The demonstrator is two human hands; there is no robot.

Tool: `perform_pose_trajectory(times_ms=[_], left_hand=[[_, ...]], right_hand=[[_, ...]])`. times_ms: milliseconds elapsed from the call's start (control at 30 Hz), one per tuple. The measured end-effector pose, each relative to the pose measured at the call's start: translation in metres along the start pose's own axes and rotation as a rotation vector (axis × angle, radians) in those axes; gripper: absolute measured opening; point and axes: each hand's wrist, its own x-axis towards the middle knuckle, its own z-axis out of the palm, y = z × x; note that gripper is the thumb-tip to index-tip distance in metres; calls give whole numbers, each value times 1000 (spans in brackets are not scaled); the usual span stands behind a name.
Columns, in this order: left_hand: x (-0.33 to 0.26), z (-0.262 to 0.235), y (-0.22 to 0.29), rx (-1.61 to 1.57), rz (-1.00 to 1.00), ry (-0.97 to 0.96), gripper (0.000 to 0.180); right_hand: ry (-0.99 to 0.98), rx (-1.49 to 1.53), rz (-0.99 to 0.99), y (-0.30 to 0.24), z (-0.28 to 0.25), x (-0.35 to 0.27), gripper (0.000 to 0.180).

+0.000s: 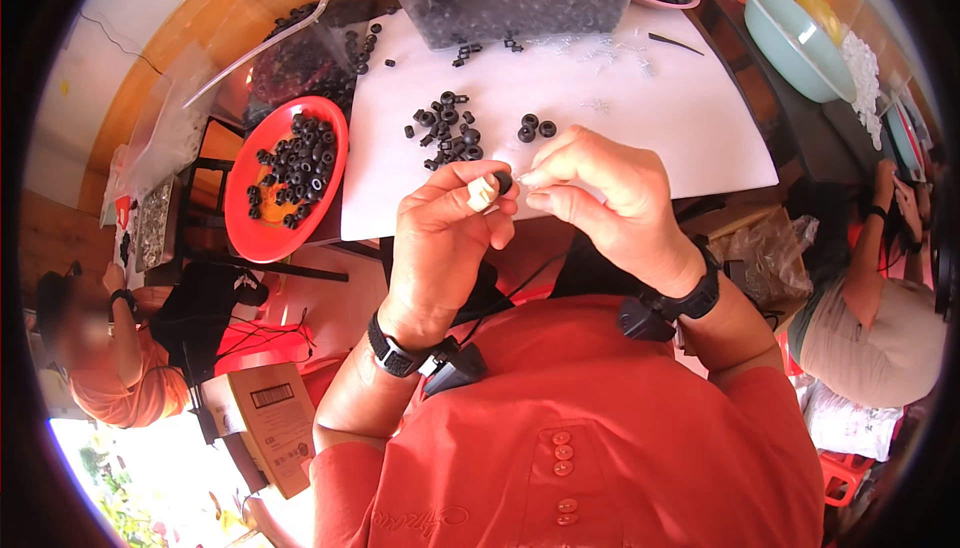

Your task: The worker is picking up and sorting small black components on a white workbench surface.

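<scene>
My left hand (432, 233) is closed around a small black round part (503, 182), held between thumb and fingers above the near edge of the white tabletop. Cream-coloured tape or a finger cover (483, 193) wraps the thumb. Just to the right, my right hand (620, 203) pinches thumb and forefinger together close to that part. Whatever lies between those fingertips is too small to make out. Beyond my hands, a loose heap of black parts (445, 128) lies on the tabletop, and a few more black round parts (530, 128) sit right of it.
A red bowl (240, 213) of black parts stands at the left. At the back is a clear tub (510, 8) full of black pieces, with small clear pieces (615, 53) on the white tabletop (700, 138). A pale green basin (790, 48) is far right. Other people sit at both sides.
</scene>
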Motion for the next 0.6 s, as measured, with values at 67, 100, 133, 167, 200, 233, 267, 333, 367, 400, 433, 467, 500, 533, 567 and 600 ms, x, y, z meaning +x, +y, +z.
perform_pose_trajectory(times_ms=[67, 100, 133, 167, 200, 233, 267, 333, 367, 400, 433, 467, 500, 533, 567, 600], left_hand=[[0, 8, 1, -20, -1, 24, 24], [0, 9, 1, -40, -5, 47, 25], [0, 8, 1, -42, -3, 50, 25], [0, 7, 1, -46, -19, 49, 26], [0, 5, 0, -50, -35, 47, 26], [0, 2, -2, -52, -35, 49, 26], [0, -1, -3, -64, -30, 34, 26], [-1, -3, -4, -77, -22, 22, 26], [-1, -2, -4, -57, -23, 24, 26], [-1, -2, -4, -36, -23, 26, 25], [-1, -2, -3, -38, -21, 28, 25], [-1, -3, -2, -28, -31, 37, 24], [-2, -3, -1, -18, -41, 47, 23], [-2, -4, -1, -20, -40, 48, 23], [-2, -4, -1, -17, -36, 47, 22], [-3, -5, -1, -13, -32, 46, 22]], right_hand=[[36, 108, -2, 2, 8, -1, 12], [32, 110, -3, 2, 10, -2, 12], [30, 94, -19, 3, 10, -2, 13], [27, 79, -34, 4, 11, -3, 13], [24, 80, -33, 4, 13, -3, 13], [29, 97, -19, 5, 14, -2, 13], [32, 115, -5, 5, 15, -1, 14], [13, 103, -6, 6, 16, 0, 14], [-2, 87, -6, 6, 16, 1, 15], [-5, 87, -6, 6, 16, 1, 15], [-21, 106, -2, 5, 16, 2, 15], [-38, 124, 2, 4, 17, 2, 16], [-40, 124, 3, 4, 17, 2, 16], [-47, 119, -6, 5, 17, 2, 15], [-55, 115, -14, 5, 17, 3, 15], [-58, 116, -13, 5, 17, 3, 15]])
